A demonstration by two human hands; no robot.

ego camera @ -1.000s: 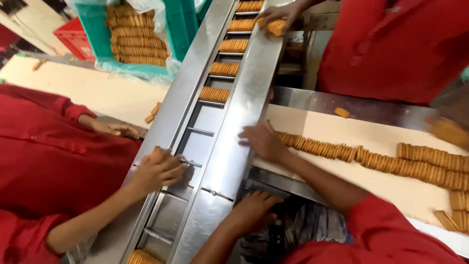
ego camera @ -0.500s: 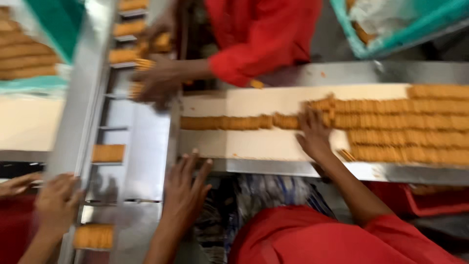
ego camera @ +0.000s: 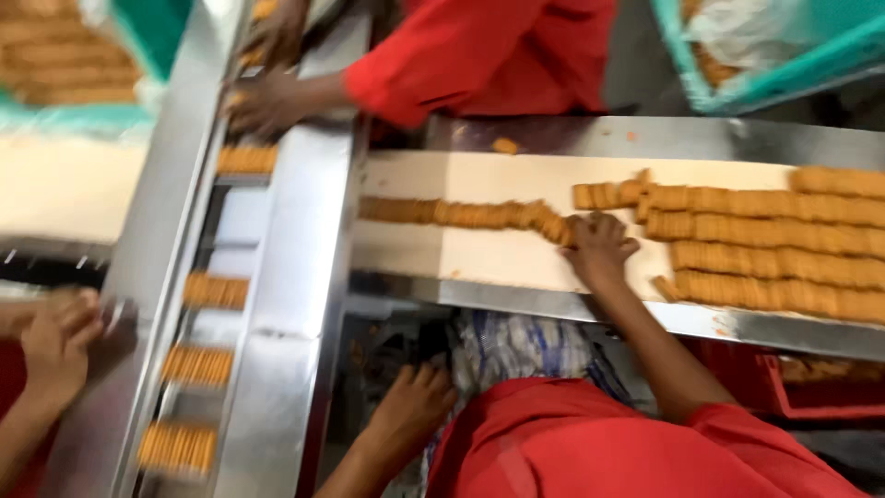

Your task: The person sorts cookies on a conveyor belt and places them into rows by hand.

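Steel conveyor (ego camera: 295,277), long, running from the lower left up toward the top of the frame, with a narrow slotted channel down its left side; small stacks (ego camera: 198,364) of biscuits ride in the slots, one behind another. Pale table (ego camera: 489,254), steel-edged, set at right angles to the conveyor and reaching to the right edge of the view; loose crumbs and one stray biscuit lie on its far steel border. Biscuit rows (ego camera: 774,240), several, golden brown, standing on edge and packed tight across the right half of the table; a single thinner row (ego camera: 461,214) runs on leftward toward the conveyor. Teal crates, two: one at upper right (ego camera: 784,65) lined with clear plastic and holding biscuits, one at upper left (ego camera: 55,83), blurred, beside more stacked biscuits. Red crate (ego camera: 820,387) under the table at right. Right hand (ego camera: 599,249), fingers curled down onto the biscuits where the thin row meets the packed rows, grasping its end. Left hand (ego camera: 415,401), below the table edge, fingers loosely spread and holding nothing, resting near striped cloth (ego camera: 516,346). Co-worker's hand (ego camera: 267,97), red-sleeved, at the far end of the channel; grip too blurred to tell. Another co-worker's hand (ego camera: 55,341) at the left edge, fingers bent, blurred.
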